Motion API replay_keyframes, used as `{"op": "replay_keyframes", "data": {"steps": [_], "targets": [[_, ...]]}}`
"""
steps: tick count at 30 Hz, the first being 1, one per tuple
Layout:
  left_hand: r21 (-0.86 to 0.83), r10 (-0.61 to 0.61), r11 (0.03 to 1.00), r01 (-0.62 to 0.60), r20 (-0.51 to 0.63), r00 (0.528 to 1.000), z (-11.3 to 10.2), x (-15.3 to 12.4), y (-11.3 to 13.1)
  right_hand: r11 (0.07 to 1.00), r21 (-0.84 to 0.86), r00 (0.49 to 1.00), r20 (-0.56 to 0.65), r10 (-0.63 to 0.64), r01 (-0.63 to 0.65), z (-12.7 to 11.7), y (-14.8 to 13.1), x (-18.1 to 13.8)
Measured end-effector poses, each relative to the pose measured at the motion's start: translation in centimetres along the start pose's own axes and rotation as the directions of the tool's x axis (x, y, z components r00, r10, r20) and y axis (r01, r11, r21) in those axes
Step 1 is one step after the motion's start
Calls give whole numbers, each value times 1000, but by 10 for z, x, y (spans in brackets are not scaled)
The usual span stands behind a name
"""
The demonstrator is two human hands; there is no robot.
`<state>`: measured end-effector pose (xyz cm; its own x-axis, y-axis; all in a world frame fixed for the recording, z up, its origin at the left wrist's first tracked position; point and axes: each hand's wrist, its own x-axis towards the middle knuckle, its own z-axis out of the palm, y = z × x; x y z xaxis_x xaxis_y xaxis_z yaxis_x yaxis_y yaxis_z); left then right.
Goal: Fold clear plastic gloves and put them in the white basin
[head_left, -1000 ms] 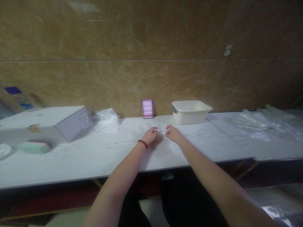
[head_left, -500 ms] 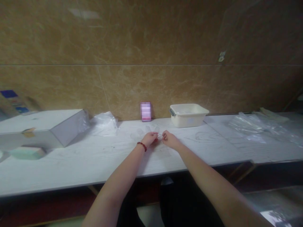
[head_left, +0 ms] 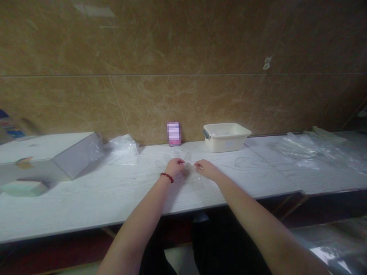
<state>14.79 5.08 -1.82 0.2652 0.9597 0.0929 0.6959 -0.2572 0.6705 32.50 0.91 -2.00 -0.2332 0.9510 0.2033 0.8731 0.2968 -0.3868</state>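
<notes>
Above the middle of the white table [head_left: 106,202], my left hand [head_left: 174,167] is closed, its fingers pinched together. My right hand [head_left: 205,169] pinches from the other side, thumb and fingertips together. A thin clear plastic piece [head_left: 189,165] seems to span the short gap between the fingertips; its exact kind is too faint to tell. Just behind my left hand, several see-through plastic pieces [head_left: 169,156] lie on the tabletop. A red bead bracelet [head_left: 167,177] circles my left wrist.
A cream plastic tub [head_left: 228,143] and a phone-like device [head_left: 173,133] stand by the wall. At left are a white box [head_left: 63,160], a pale green block [head_left: 25,188] and a crumpled clear bag [head_left: 123,149]. More clear bags [head_left: 298,147] lie at right.
My hands have moved apart, the left one going left, so the gap between the fingertips is wider. The whole view has shifted slightly.
</notes>
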Motion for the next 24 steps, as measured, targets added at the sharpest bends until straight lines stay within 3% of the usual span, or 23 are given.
{"op": "replay_keyframes", "data": {"steps": [7, 12, 17, 20, 24], "targets": [[128, 36, 991, -47, 86, 996, -4, -3, 1, 982, -186, 994, 106, 5, 15, -7, -9, -5], [197, 53, 977, -80, 141, 989, -5, -4, 0, 979, -200, 986, 164, -3, 36, -6, -10, -7], [276, 74, 956, -102, 111, 991, -19, -4, -7, 985, -171, 973, 227, 31, 9, -6, -6, -2], [344, 20, 938, -40, 62, 998, -43, -3, -24, 989, -147, 952, 302, 42, 3, -9, -4, 3], [444, -159, 877, 183, -91, 983, -76, 2, -57, 989, -139, 927, 375, 6, 49, -14, 2, 11]]}}
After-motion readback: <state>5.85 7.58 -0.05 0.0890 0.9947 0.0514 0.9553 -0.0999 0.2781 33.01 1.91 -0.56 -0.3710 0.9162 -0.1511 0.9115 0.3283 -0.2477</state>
